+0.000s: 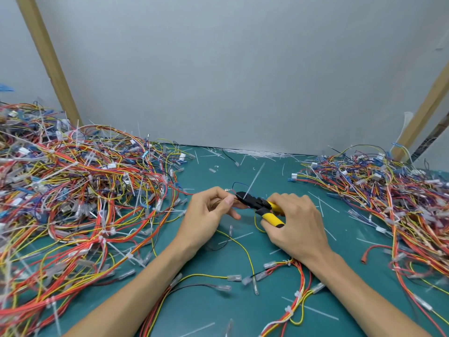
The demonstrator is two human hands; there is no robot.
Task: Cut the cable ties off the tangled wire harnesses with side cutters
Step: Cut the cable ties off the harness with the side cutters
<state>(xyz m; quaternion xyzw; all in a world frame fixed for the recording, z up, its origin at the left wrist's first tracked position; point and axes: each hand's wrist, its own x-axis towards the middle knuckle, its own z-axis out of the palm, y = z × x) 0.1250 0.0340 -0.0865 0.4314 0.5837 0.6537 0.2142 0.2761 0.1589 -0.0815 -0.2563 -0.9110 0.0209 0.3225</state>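
My right hand point(297, 222) grips the yellow handles of black-jawed side cutters point(260, 205) over the middle of the green mat. The cutter jaws meet a thin wire harness point(240, 186) of red, blue and yellow leads. My left hand point(209, 212) pinches that harness just left of the jaws. A white cable tie point(255, 178) sticks up and to the right from the spot where the jaws sit. Yellow leads of the harness trail down onto the mat below my hands.
A large tangled pile of wire harnesses point(80, 195) fills the left of the green mat point(218, 310). A second pile point(393, 198) lies at the right. Cut white tie pieces point(257, 153) lie against the grey back wall. Loose harnesses point(294, 288) cross the mat near my forearms.
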